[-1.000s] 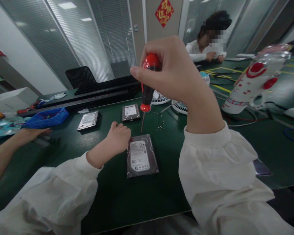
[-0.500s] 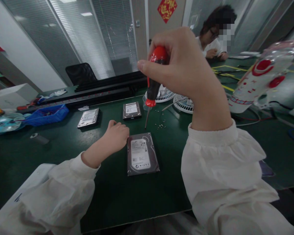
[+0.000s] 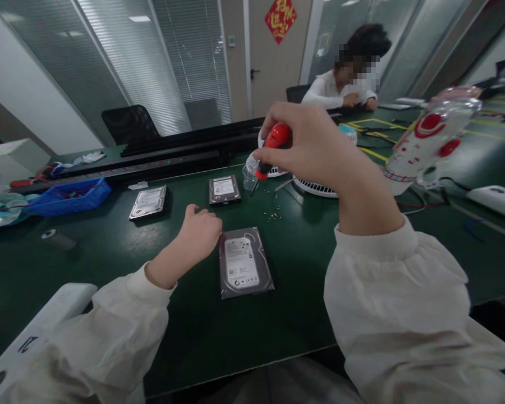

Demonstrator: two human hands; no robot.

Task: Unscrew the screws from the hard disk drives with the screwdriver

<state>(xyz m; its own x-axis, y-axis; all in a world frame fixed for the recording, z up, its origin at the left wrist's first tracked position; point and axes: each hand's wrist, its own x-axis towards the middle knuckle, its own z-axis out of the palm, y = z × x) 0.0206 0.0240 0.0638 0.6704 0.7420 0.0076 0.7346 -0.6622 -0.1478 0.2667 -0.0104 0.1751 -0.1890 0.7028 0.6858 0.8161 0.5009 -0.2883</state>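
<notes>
A hard drive (image 3: 258, 264) with a white label lies flat on the green table in front of me. My left hand (image 3: 200, 231) rests at its upper left corner, fingers curled and touching the edge; the fingertips are partly hidden. Raised above the table, my right hand (image 3: 307, 143) is closed around a screwdriver (image 3: 276, 137) with a red and black handle. Its shaft tilts down to the left, its tip in front of a small clear plastic cup (image 3: 249, 178). Several small screws (image 3: 273, 215) lie loose between the cup and the drive.
Two more hard drives (image 3: 224, 197) (image 3: 148, 203) lie farther back. A blue tray (image 3: 69, 199) and a metal cylinder (image 3: 59, 239) are at left. White fan grilles (image 3: 315, 188) stand behind my right hand, a clear jug (image 3: 429, 140) at right. Another person (image 3: 328, 92) sits across the table.
My right hand has lowered, bringing the screwdriver from above the drive's far edge back to the plastic cup. My left hand stays at the drive's corner. The view has shifted slightly.
</notes>
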